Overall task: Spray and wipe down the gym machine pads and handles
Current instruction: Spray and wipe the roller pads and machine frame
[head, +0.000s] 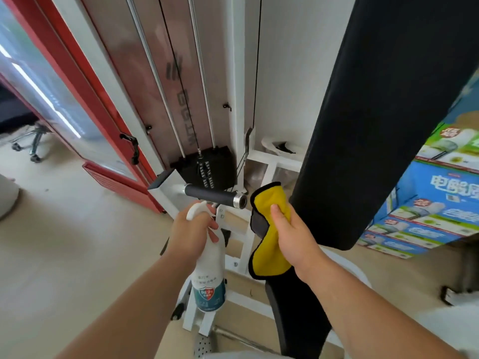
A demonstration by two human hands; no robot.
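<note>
A white spray bottle (209, 278) with a teal label hangs from my left hand (193, 233), which grips its neck and trigger, nozzle just below the machine's handle. That black foam handle (211, 196) with a chrome end cap sticks out horizontally from the white frame. My right hand (290, 235) holds a yellow cloth (270, 230) with a dark edge, just right of the handle's end cap. A long black back pad (375, 120) rises diagonally at the right. Another black pad (298, 317) lies low between my arms.
The white machine frame (237, 99) with cables, guide rods and a black weight stack (207, 167) stands ahead. A red-framed glass door (85, 104) is at the left, an office chair (33, 141) beyond it. Stacked printed boxes (438, 198) sit at the right.
</note>
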